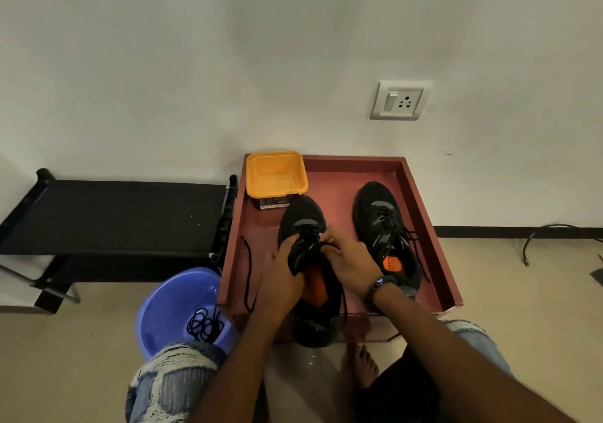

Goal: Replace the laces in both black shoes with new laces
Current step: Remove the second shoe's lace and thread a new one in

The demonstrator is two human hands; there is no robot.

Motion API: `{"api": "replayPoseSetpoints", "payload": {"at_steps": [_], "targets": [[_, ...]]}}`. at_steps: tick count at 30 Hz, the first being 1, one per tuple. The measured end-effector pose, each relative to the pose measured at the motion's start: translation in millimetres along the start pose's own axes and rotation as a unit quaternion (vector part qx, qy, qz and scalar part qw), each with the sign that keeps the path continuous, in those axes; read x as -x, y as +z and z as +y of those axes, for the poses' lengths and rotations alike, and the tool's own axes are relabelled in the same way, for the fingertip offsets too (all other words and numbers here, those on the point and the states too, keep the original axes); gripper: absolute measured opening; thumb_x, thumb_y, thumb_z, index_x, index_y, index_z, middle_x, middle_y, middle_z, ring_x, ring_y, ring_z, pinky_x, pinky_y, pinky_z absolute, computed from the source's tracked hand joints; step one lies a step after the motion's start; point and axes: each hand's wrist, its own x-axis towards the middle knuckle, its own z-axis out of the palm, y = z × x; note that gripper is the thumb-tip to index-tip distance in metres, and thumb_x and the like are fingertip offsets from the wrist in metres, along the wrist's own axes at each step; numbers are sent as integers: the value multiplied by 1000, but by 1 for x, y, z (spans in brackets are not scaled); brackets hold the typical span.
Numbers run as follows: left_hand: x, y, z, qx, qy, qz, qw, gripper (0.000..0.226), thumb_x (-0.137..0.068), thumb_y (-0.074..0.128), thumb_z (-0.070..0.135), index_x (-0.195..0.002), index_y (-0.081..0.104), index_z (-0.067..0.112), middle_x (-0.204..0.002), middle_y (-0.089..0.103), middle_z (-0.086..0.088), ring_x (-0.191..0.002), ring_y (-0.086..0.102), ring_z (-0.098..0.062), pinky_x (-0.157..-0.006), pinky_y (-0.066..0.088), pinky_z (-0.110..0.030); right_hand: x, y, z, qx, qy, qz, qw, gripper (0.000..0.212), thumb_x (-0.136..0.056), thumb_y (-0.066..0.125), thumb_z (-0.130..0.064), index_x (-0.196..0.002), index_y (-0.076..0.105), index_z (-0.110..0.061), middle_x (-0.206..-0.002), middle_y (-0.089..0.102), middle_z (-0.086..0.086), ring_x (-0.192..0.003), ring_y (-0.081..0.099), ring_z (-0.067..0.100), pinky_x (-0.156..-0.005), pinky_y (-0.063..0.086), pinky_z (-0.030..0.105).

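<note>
Against a bare white wall, a red tray [424,200] on the floor held both shoes, and I worked on the near shoe [306,226], its heel hanging over the tray's front edge toward me. My left hand [280,275] was clamped on the tongue, pulling it back, I judge, to open the eyelets; my right hand [349,259] had its fingertips pinched together on the lace [248,269] at the eyelets, whose loose end trailed across the tray to my left. Beside it stood the other shoe [388,236], already laced, so I judged the job past halfway. An empty yellow tub [276,174] touched the near shoe's toe but did not hinder me. Left of the tray, a blue basin [169,305] held a coiled black lace [205,324], probably an old one, and behind it stood a black bench [114,213].
</note>
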Motion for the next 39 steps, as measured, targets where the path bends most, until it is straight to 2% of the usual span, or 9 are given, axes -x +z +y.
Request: {"api": "replayPoseSetpoints", "payload": {"at_steps": [4, 7, 10, 14, 19, 29, 33, 36, 39], "targets": [[4, 2, 2, -12, 9, 18, 1000, 63, -92, 51, 7, -148, 36, 32, -131, 51, -5, -101, 43, -6, -77, 32, -9, 0, -1, 2, -57, 19, 8, 998, 12, -99, 55, -17, -91, 53, -26, -83, 59, -7, -75, 53, 5, -67, 44, 19], [6, 5, 6, -11, -22, 25, 999, 52, -95, 55, 20, -143, 36, 30, -129, 48, -8, -97, 46, -11, -77, 39, -23, 0, -4, 8, 6, -10, -41, 999, 8, -96, 61, -22, -98, 57, -27, -111, 67, -2, -106, 60, 11, -94, 50, 29], [7, 7, 11, -30, -44, 37, 998, 55, -96, 55, 29, -145, 30, 31, -137, 40, -7, -106, 54, -20, -82, 51, -32, 4, -11, 10, 38, -11, -34, 999, 30, -90, 69, -32, -116, 54, -32, -120, 60, -10, -106, 62, 11, -94, 51, 31], [7, 11, 11, -34, -8, 42, 998, 58, -100, 47, 32, -149, 20, 45, -144, 40, -9, -120, 53, -28, -99, 49, -47, 11, -29, 17, 40, 33, -23, 998, 34, -88, 72, -37, -119, 61, -28, -94, 64, -12, -90, 64, 5, -81, 47, 19], [11, 13, 11, -20, -18, 75, 997, 57, -101, 43, 23, -149, 24, 47, -141, 47, -7, -121, 53, -27, -102, 47, -47, 15, -42, 17, 91, 18, -14, 996, 5, -92, 68, -26, -88, 70, -27, -79, 69, -11, -73, 62, -1, -71, 46, 11], [7, 15, 3, -5, -4, 100, 995, 56, -99, 44, 12, -148, 38, 40, -138, 53, -1, -121, 54, -19, -104, 46, -38, 28, -44, 27, 155, 2, 10, 988, 9, -94, 64, -22, -87, 68, -24, -85, 66, -13, -81, 59, 0, -70, 41, 9], [-4, -1, -1, 0, -41, 3, 999, 49, -95, 54, 26, -141, 41, 36, -136, 52, 3, -116, 54, -14, -97, 47, -34, 21, -37, 23, 141, 26, 3, 990, 5, -96, 61, -22, -100, 64, -23, -94, 62, -10, -84, 56, 1, -68, 37, 5], [0, -29, 0, 28, -51, -107, 993, 36, -92, 67, 29, -123, 48, 28, -117, 58, 10, -102, 54, -5, -78, 42, -14, 15, -31, 8, 129, -17, -62, 990, 48, -93, 66, -28, -136, 45, -26, -117, 44, -6, -109, 46, 7, -91, 34, 12], [5, -55, -7, -14, -49, -114, 992, 15, -93, 65, 36, -101, 57, 26, -92, 63, 10, -76, 59, -5, -61, 41, -15, 3, -14, -9, 189, -90, -123, 970, 68, -86, 71, -39, -146, 38, -37, -142, 35, -2, -132, 38, 18, -110, 35, 31]]}}
